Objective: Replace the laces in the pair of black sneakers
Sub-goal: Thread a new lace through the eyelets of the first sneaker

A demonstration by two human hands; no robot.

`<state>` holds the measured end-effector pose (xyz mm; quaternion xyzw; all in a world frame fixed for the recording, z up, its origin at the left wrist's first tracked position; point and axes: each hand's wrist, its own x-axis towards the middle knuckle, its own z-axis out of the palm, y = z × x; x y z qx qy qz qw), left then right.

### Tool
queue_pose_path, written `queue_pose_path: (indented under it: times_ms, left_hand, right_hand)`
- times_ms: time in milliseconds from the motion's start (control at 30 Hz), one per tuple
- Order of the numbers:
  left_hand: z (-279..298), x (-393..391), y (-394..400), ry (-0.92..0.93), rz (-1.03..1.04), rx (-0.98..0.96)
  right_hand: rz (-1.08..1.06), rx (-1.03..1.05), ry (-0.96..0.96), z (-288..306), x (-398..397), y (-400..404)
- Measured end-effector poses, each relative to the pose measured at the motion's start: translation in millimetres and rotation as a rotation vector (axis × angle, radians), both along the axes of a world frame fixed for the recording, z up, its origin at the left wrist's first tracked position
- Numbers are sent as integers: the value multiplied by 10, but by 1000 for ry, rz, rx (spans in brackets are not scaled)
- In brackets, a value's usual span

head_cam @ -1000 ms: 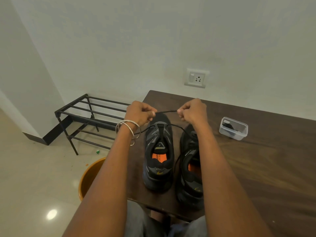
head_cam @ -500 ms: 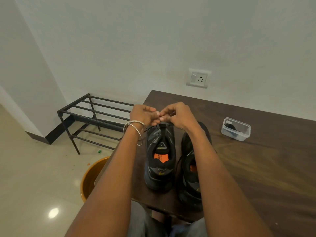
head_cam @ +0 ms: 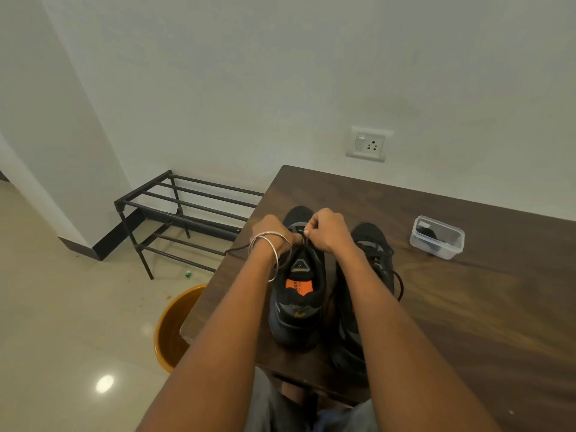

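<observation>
Two black sneakers stand side by side, toes away from me, near the left end of the dark wooden table [head_cam: 486, 294]. The left sneaker [head_cam: 297, 294] shows an orange insole. Both my hands meet over its tongue. My left hand [head_cam: 271, 233], with silver bangles on the wrist, and my right hand [head_cam: 327, 229] each pinch the black lace [head_cam: 237, 249], whose loose end trails off the table's left edge. The right sneaker [head_cam: 372, 269] is partly hidden by my right forearm; a lace loop hangs at its right side.
A clear plastic box [head_cam: 436, 236] with something dark inside sits on the table to the right. A black metal shoe rack [head_cam: 184, 210] stands on the floor at left. An orange tub [head_cam: 173, 325] sits under the table's left edge. A wall socket [head_cam: 369, 145] is behind.
My hands, held apart with the lace stretched between them, have come together and dropped lower onto the left sneaker's tongue. The lace end now trails left off the table.
</observation>
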<state>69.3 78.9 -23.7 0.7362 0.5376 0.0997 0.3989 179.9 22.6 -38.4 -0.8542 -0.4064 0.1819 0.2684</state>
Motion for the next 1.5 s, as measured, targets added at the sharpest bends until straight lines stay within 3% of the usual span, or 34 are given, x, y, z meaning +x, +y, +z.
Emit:
queue_pose_path:
  times_ms: [267,600,1000,1367,1500]
  left_hand:
    - [-85,-56,49,-166,55,-71]
    - [-83,-77,88,-204,35,-120]
    - [-100,-107,143,-260,45,-198]
    - [-155,-65,116,-371,170,-287]
    - [-159,-67,122,-396,194,-310]
  right_hand:
    - [45,-93,-197,168,-252,-48]
    - [-98,-75,66,77,-272,16]
    - [-149,-74,4,153,-442,-23]
    - [-232,-43,220,86,-307,58]
    - [-257,-5,176,154,-417,8]
